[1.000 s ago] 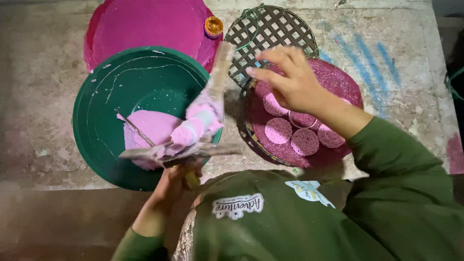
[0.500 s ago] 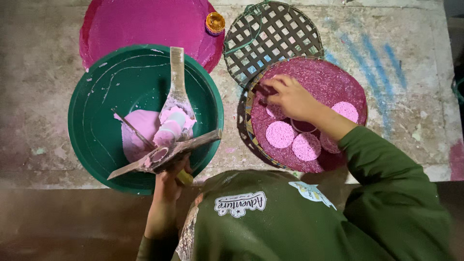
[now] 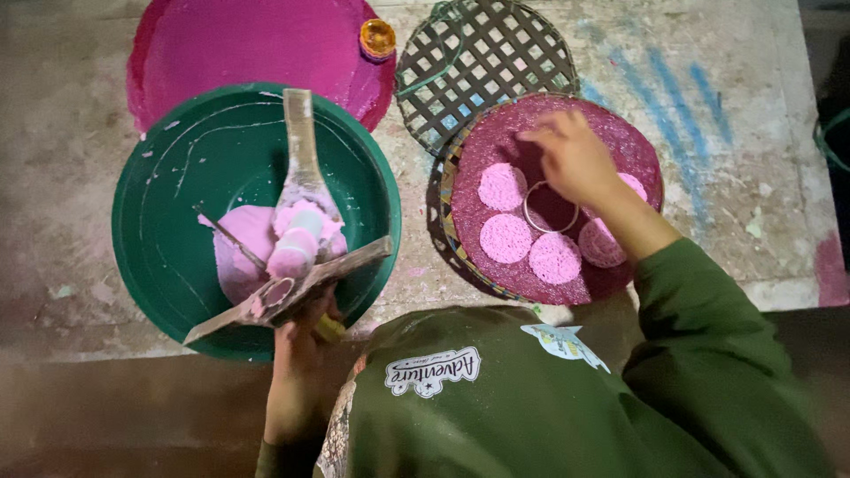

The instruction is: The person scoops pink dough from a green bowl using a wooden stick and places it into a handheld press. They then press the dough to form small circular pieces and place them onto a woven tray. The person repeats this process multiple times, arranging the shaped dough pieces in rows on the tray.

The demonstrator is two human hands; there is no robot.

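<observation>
Head view, looking straight down over the person's green top. Left hand (image 3: 301, 341) at the near rim of the green basin (image 3: 155, 190), fingers closed on a flat wooden-looking strip (image 3: 292, 288) that lies slantwise across the basin's near side; exact grip partly hidden by the strip. In the basin: a mound of pale pink paste (image 3: 252, 248), a paste-coated scoop (image 3: 301, 186) with its handle pointing away from the person, and a thin stick (image 3: 230, 237) lying in the paste. Right hand (image 3: 575, 159) extended over the round woven tray lined with dark pink material (image 3: 496, 133), fingers bent downward and touching a thin metal ring (image 3: 549, 208) that sits on the tray surface; whether it is gripped or only touched, cannot tell. Round pink cakes (image 3: 505, 239) lie flat around the ring, several close together, one partly under the wrist. Behind the tray, an open lattice basket lid (image 3: 478, 62), partly overlapped by it. Behind the basin, a large magenta disc (image 3: 257, 44) with a small orange cap (image 3: 378, 38) at its edge. All rest on a worn, stained concrete surface (image 3: 735, 115).
</observation>
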